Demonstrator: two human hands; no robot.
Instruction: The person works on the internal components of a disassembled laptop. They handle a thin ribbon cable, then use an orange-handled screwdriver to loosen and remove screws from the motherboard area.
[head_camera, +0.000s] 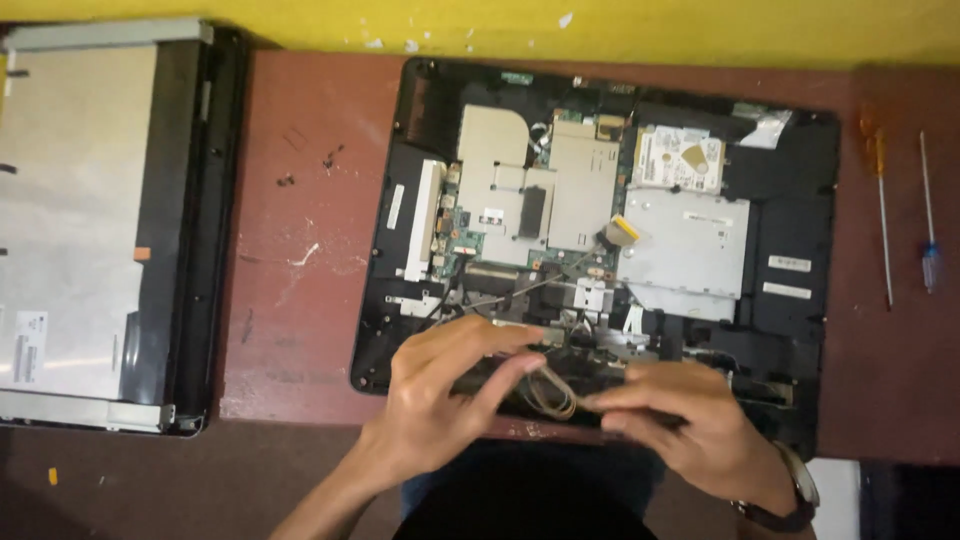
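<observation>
Head camera looks steeply down, close over table (300, 300).

Electronics repair workshop: opened computer chassis (600, 215), detached screen panel (90, 220), screwdrivers (880, 200) on worn bench (300, 250).

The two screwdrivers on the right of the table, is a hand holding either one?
No, both screwdrivers lie untouched at the red-brown table's right edge.

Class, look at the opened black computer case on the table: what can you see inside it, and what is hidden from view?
Inside the black case: metal shields, a hard drive, a flat silver drive. The left hand and right hand cover its near edge.
</observation>
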